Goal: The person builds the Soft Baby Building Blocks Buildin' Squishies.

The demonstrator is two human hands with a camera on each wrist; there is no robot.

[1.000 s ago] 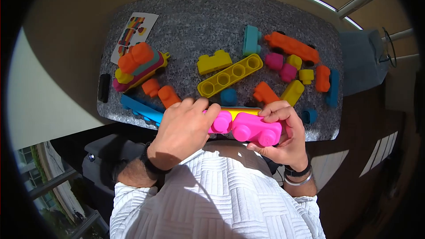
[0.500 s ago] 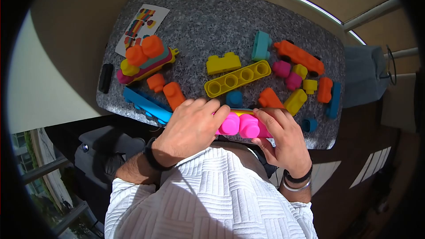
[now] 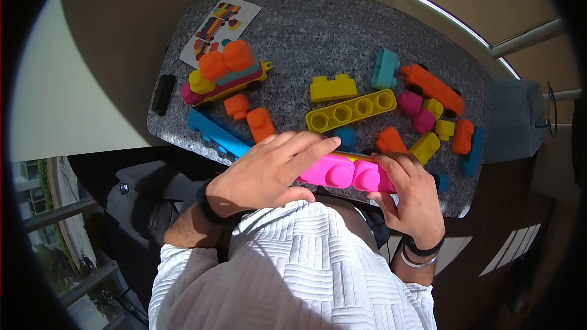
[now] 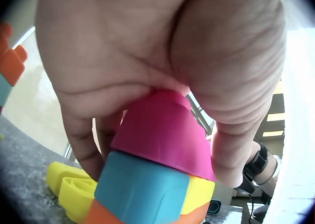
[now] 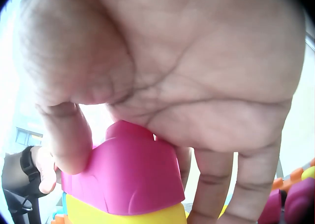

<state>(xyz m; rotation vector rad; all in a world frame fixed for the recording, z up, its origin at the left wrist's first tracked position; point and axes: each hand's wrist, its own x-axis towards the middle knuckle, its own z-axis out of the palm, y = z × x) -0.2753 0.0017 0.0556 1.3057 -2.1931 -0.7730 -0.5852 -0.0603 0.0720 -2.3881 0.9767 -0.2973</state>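
Observation:
Two pink building blocks sit end to end at the table's near edge, the left pink block (image 3: pixel 327 172) and the right pink block (image 3: pixel 368 176). Beneath them, the left wrist view shows a light blue block (image 4: pixel 140 187), a yellow block (image 4: pixel 198 194) and orange at the bottom. My left hand (image 3: pixel 272 168) lies over the left pink block with its fingers fairly straight and palm on the stud, thumb down the near side. With fingers behind and thumb in front, my right hand (image 3: pixel 413 192) grips the right pink block, which rests above a yellow block (image 5: pixel 123 216).
Beyond the hands lie a long yellow block (image 3: pixel 351 110), a shorter yellow block (image 3: pixel 333 88) and an orange wheeled base (image 3: pixel 434 88). At left are a stacked wheeled car (image 3: pixel 223 73), a blue base (image 3: pixel 217 133) and a picture sheet (image 3: pixel 220 27). Several loose blocks lie at right.
The right hand has turned over the right pink block, covering more of it. Straightening its fingers, the left hand has spread its thumb outward. The head view has shifted, moving the table rightward.

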